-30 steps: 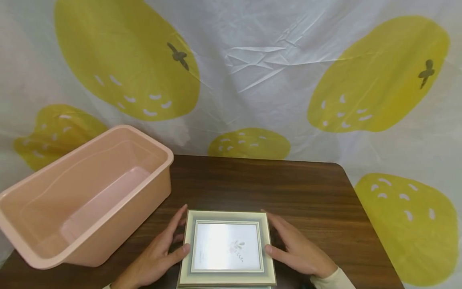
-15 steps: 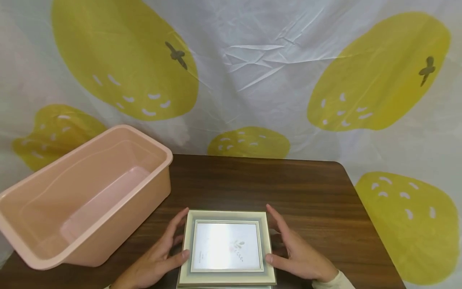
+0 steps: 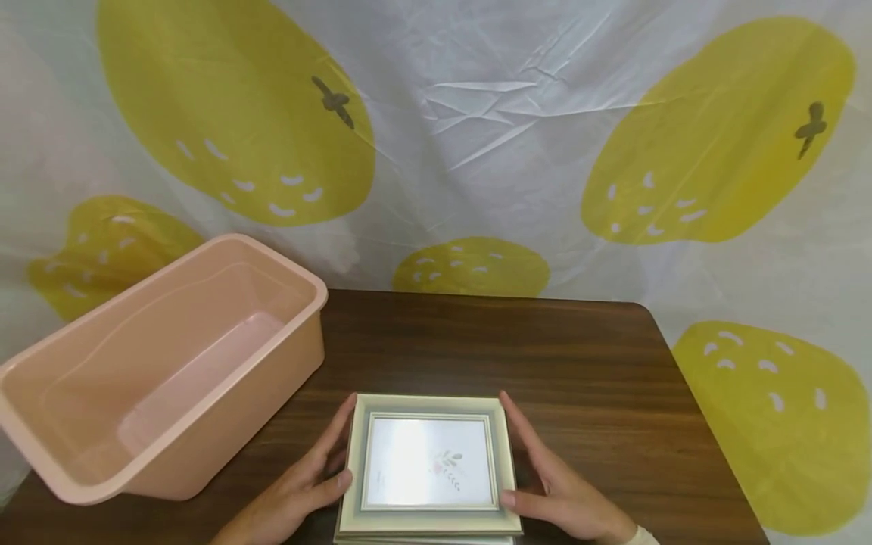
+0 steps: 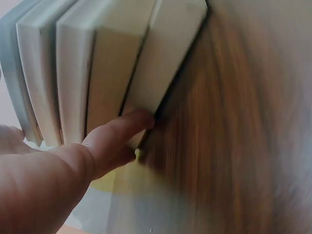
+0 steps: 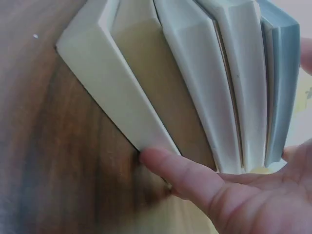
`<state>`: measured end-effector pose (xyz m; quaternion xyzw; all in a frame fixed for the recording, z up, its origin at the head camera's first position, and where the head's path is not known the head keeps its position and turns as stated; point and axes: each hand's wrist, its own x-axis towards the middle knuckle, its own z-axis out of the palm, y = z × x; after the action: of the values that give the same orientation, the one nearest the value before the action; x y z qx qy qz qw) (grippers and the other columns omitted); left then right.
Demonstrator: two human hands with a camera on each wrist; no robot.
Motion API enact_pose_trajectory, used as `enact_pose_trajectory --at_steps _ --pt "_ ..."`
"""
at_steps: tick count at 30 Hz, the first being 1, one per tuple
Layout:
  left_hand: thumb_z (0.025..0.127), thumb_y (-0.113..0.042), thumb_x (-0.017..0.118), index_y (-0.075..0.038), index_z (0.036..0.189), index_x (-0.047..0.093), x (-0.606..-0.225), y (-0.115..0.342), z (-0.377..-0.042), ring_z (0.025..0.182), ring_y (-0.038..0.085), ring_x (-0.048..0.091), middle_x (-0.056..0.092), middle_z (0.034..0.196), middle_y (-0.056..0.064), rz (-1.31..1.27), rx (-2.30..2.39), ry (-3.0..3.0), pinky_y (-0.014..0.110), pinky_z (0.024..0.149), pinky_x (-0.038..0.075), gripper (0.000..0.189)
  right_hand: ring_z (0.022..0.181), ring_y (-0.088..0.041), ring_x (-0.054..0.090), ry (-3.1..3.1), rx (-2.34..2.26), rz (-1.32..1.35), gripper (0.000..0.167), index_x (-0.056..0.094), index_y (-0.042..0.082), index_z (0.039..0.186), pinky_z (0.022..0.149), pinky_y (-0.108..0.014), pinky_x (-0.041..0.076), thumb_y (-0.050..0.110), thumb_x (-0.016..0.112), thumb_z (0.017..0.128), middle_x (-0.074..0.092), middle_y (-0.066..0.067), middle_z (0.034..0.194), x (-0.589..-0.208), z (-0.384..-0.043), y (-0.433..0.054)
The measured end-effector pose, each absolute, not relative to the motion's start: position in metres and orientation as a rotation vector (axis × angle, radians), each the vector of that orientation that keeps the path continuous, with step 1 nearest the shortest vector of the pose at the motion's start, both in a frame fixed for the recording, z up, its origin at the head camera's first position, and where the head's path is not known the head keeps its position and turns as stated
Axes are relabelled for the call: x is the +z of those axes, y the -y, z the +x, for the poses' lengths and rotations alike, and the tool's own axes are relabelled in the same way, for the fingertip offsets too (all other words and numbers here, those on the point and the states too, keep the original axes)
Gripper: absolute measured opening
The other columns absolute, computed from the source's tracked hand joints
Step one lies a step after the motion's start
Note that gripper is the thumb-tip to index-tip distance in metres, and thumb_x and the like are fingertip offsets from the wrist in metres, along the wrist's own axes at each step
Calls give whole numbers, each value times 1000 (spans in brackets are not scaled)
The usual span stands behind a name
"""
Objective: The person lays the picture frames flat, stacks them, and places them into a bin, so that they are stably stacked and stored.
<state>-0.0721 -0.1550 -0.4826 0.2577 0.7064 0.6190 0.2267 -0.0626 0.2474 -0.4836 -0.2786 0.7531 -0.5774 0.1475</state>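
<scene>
A stack of several picture frames (image 3: 429,462) lies on the table at the front of the head view. The top one has a cream and grey-blue border round a white print with a small plant. My left hand (image 3: 303,488) lies along the stack's left side, its thumb at the top frame's edge. On the other side, my right hand (image 3: 572,496) touches the stack with extended fingers, thumb on the top frame's border. Both wrist views show the frames' pale side edges (image 4: 73,83), with a fingertip on the lowest frame (image 5: 117,107) near the tabletop.
A pink plastic tub (image 3: 252,409) stands at the left of the dark wooden table (image 3: 490,341); nothing is seen inside it. Behind the table hangs a white cloth (image 3: 477,189) with yellow fruit prints.
My right fingers moved slightly away from the stack's side, then came back against it. The left thumb shifted a little. The stack stays in about the same place.
</scene>
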Motion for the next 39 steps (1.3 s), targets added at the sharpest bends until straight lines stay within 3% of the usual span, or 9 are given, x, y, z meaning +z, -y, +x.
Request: enact_pose_trajectory --at_steps 2,8,12,16,21,26,29,34,39 --pt "115 -18 39 -41 168 -10 -483 154 -71 157 58 5 -20 177 6 685 1740 -1890 26 118 37 76 154 -6 33 -2140 -1687 -780 104 -5 27 171 117 -21 34 1 65 98 13 -8 178 -484 -62 -248" --pt "117 -25 35 -46 166 -10 -483 151 -65 156 57 -5 -27 174 7 596 1783 -1802 72 116 36 71 154 -7 36 -1950 -1817 -769 101 -7 24 171 117 -22 38 -7 58 100 2 -19 178 -488 -61 -252" --pt "116 -22 40 -40 169 -6 -481 151 -62 157 51 -1 -17 177 9 618 1770 -1913 42 124 36 72 149 -18 47 -1790 -1896 -772 103 -13 22 170 112 -33 50 -8 57 100 15 -32 172 -489 -58 -254" --pt "114 -20 44 -34 171 1 -476 150 -59 159 48 -1 -9 178 5 637 1711 -2074 27 120 32 72 148 -28 48 -1621 -1968 -782 104 -17 24 169 110 -42 54 -6 57 101 24 -23 172 -490 -55 -257" --pt "115 -24 42 -37 170 -2 -477 147 -56 148 69 19 -13 177 11 623 1751 -2005 73 115 37 72 147 -32 49 -1530 -2020 -780 103 -17 25 169 108 -48 56 -5 57 103 26 -14 174 -492 -53 -258" --pt "111 -15 46 -30 171 1 -478 145 -53 155 62 -2 -10 178 11 670 1844 -1984 94 105 4 76 148 -28 48 -1454 -2114 -784 106 -14 24 169 103 -48 58 -7 60 100 24 -4 175 -496 -52 -256" --pt "111 -12 47 -28 172 3 -476 143 -52 156 56 -17 -11 178 10 685 1887 -1953 93 101 -9 77 148 -30 46 -1370 -2195 -892 106 -17 18 168 104 -48 58 -13 56 97 23 -9 175 -501 -53 -250" --pt "112 -16 43 -33 171 0 -473 140 -53 152 68 -7 -17 176 18 695 1905 -1906 94 107 8 75 152 -25 41 -1409 -2244 -987 102 -18 11 167 115 -42 49 -10 54 96 25 -12 174 -504 -52 -242" --pt "113 -17 43 -35 171 1 -468 139 -58 154 65 -1 -21 176 16 709 1981 -1804 39 121 40 74 153 -17 38 -1617 -2215 -892 100 -13 14 169 116 -35 46 -6 52 95 23 -5 175 -494 -52 -242"
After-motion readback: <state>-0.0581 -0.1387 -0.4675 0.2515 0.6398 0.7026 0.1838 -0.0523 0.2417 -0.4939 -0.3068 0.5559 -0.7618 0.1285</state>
